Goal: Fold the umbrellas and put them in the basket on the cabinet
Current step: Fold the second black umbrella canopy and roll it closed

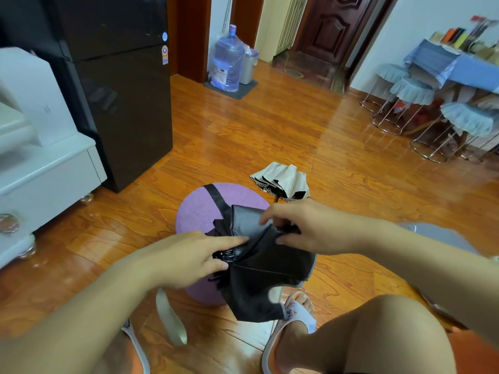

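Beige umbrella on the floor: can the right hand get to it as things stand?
Probably yes, once freed. The beige umbrella lies just beyond the right hand with bare floor between, but that hand is busy on the black umbrella.

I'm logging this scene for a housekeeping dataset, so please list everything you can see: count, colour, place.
black umbrella: 1, black, held over the stool, canopy loose
beige umbrella: 1, beige outside and black inside, collapsed on the floor beyond the stool
stool: 1, purple, round, directly ahead
fridge: 1, black, at left
cabinet: 1, white, far left
water bottle: 1, clear blue, by the far wall
bin: 1, grey, beside the bottle
door: 1, dark brown, far end
table: 1, blue cloth, at right
frilled stools: 3, pale blue seats, beside the table
slippers: 2, white, on the feet
left hand: 1, gripping the black umbrella
right hand: 1, pinching its fabric
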The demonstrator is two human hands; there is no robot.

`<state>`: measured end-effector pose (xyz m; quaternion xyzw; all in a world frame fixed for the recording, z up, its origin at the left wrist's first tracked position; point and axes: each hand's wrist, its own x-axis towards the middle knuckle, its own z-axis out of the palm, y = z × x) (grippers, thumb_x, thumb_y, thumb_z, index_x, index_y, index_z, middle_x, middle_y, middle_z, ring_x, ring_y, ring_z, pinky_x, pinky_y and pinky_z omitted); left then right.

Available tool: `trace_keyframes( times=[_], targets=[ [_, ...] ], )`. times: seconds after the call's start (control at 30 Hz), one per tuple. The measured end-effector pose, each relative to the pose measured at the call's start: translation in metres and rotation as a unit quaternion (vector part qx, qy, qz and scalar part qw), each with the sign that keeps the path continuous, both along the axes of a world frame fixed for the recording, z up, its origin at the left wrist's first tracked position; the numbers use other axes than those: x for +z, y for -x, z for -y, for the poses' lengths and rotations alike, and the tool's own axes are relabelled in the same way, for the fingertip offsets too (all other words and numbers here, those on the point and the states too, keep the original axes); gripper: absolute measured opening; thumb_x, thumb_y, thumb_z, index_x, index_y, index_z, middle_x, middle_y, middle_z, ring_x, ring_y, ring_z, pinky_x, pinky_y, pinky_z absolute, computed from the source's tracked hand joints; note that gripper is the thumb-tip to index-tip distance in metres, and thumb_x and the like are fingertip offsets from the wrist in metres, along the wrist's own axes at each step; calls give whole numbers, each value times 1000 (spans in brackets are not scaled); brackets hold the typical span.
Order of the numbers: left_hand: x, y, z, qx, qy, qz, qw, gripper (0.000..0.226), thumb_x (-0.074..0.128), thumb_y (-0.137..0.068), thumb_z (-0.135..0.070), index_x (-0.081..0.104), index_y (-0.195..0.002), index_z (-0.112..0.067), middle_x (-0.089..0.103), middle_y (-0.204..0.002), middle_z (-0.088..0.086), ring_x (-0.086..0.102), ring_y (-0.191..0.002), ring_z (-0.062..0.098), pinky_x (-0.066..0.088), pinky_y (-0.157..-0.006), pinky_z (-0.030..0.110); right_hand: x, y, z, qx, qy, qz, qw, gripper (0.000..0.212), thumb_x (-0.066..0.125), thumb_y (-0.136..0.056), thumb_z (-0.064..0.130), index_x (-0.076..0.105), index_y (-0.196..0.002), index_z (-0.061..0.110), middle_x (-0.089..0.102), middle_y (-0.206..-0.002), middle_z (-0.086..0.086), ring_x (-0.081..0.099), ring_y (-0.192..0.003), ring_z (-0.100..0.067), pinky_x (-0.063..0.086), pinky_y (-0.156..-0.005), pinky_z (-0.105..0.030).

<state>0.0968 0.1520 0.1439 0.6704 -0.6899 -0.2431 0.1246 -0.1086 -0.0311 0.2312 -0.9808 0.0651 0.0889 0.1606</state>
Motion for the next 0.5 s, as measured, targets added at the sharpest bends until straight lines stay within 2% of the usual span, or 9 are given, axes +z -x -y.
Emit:
trace_keyframes(
  times=[0.03,0.1,0.2,0.27,0.37,0.43,0.5],
  targets=[
    [1,-2,1,4,-7,-5,1000,55,50,-105,-44,24,-148,-67,52,-62,-35,51,-65,-6,31,-54,21,1,3,-2,14,24,-3,1000,41,64,-97,25,47,-133,31,51,-104,17,49,-84,-5,40,-74,-27],
    [3,-4,2,14,-17,-14,1000,54,51,-105,-43,27,-146,-68,52,-60,-35,51,-63,-6,32,-53,21,1,6,-9,85,126,-10,988,44,54,-100,21,37,-137,37,46,-119,13,55,-81,-18,45,-72,-36],
    [4,-5,5,29,-14,-17,999,56,53,-104,-44,27,-146,-69,55,-59,-21,52,-61,-2,33,-55,21,1,-2,-15,154,229,-58,959,46,48,-98,12,38,-134,38,42,-130,0,53,-67,-33,45,-63,-43],
    [1,-4,6,32,-17,-17,999,56,54,-103,-43,27,-145,-71,54,-58,-16,52,-60,-1,35,-57,23,1,-10,-13,158,237,-76,956,50,49,-96,10,39,-135,38,42,-129,0,55,-71,-34,48,-68,-46],
    [0,-3,4,21,-33,-10,999,57,53,-104,-43,26,-145,-70,53,-57,-31,51,-59,-5,31,-54,23,2,-18,-13,156,232,-81,957,54,54,-91,7,44,-135,36,47,-118,0,57,-84,-31,49,-73,-46],
    [0,-4,5,29,-40,-10,999,56,54,-104,-43,28,-146,-68,53,-57,-31,52,-59,-6,32,-54,20,3,-21,-14,159,225,-84,958,46,59,-90,8,51,-129,30,48,-115,-1,56,-90,-29,48,-73,-44],
    [0,-7,5,48,-38,-26,998,54,55,-103,-43,31,-145,-67,55,-58,-19,52,-60,-6,34,-55,18,3,-22,-16,163,228,-77,957,32,67,-88,18,60,-119,25,50,-116,-2,56,-92,-28,48,-74,-43]
  ],
)
